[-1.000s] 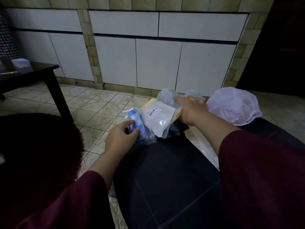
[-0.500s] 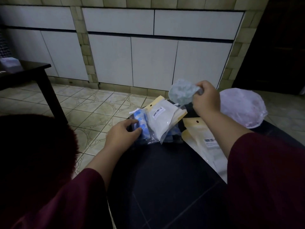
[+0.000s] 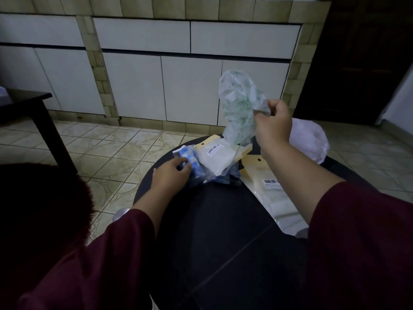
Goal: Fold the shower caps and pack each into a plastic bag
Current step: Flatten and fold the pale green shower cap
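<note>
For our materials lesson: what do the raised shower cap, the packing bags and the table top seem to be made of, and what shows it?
Shower cap: probably thin plastic film, translucent with green print, crumpled and limp in the right hand.
Packing bags: seemingly clear glossy plastic with yellowish header, contents showing through.
Table top: hard, dark, smooth; material unclear.

White cabinet doors (image 3: pixel 192 88) behind a tiled floor (image 3: pixel 107 151), dark side table (image 3: pixel 33 108) at left.
</note>
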